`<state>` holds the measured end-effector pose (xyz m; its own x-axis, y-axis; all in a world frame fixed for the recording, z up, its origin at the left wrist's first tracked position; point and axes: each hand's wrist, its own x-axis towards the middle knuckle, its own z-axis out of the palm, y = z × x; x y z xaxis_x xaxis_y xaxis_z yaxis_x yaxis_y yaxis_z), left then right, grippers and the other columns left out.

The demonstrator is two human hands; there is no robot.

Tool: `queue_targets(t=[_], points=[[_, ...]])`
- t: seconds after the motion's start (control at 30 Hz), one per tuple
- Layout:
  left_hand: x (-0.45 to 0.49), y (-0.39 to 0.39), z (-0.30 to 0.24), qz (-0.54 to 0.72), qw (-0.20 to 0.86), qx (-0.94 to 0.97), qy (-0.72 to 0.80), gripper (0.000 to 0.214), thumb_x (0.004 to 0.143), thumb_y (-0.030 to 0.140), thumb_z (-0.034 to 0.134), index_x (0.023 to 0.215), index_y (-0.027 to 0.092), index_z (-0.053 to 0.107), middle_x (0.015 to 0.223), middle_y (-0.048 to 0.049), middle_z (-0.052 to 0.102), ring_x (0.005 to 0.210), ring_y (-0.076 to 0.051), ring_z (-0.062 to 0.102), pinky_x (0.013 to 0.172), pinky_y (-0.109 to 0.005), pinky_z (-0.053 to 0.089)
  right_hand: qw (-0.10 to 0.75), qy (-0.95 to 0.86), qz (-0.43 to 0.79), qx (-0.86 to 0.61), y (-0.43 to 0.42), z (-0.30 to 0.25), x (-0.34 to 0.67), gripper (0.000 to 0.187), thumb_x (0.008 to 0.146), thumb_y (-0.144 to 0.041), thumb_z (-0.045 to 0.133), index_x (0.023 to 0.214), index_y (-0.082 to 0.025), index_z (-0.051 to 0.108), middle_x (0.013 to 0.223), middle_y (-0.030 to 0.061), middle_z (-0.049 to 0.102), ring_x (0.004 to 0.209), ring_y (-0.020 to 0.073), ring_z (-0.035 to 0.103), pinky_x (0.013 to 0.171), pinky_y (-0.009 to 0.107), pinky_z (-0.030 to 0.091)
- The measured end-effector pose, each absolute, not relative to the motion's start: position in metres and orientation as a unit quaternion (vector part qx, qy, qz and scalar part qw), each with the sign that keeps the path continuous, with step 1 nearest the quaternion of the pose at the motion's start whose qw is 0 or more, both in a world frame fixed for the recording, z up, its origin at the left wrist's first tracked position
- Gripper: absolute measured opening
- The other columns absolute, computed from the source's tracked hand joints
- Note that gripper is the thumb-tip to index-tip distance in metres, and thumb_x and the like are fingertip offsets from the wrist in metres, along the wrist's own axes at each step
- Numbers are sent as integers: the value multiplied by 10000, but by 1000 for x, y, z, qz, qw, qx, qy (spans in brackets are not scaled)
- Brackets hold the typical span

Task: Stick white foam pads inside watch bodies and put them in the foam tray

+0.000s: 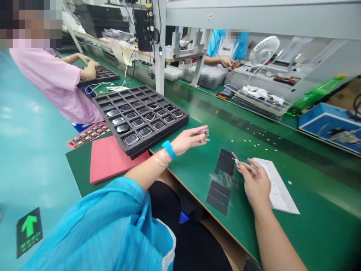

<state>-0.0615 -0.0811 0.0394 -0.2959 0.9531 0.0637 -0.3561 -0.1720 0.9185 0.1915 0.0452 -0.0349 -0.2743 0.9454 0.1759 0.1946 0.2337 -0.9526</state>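
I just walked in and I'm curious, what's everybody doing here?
A person at a green workbench pinches a small shiny piece in their left hand. Their right hand holds a thin strip above some dark patches. Beside them sits a black foam tray full of shiny square pieces. A co-worker in a pink shirt is working at another tray farther along.

Bright overhead light, floor glare, warped edges
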Motion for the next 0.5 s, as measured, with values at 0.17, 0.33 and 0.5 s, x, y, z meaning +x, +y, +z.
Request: queue_targets(t=[0.17, 0.33, 0.5], points=[[-118, -168, 70, 602, 105, 432, 664, 542, 656, 171, 846, 1177, 233, 711, 1120, -69, 632, 1096, -250, 584, 970, -368, 491, 379, -681, 430, -455, 46, -34, 190, 605, 675, -616, 694, 1139, -235, 628, 1013, 93, 741, 1014, 290, 718, 1042, 568, 498], [-173, -182, 85, 468, -31, 463, 752, 605, 643, 86, 818, 1218, 208, 676, 1073, -75, 622, 1079, -264, 567, 1031, -398, 434, 377, -682, 414, -471, 47, -38, 193, 511, 682, -622, 662, 1061, -280, 643, 946, 96, 741, 956, 296, 727, 1003, 558, 524], [-249, -144, 109, 436, -30, 431, 790, 476, 601, 87, 844, 1055, 156, 717, 1006, -85, 652, 1076, -285, 567, 1071, -412, 382, 376, -707, 369, -472, 59, -54, 195, 442, 719, -575, 596, 1028, -265, 656, 853, 63, 738, 831, 263, 731, 893, 522, 558]])
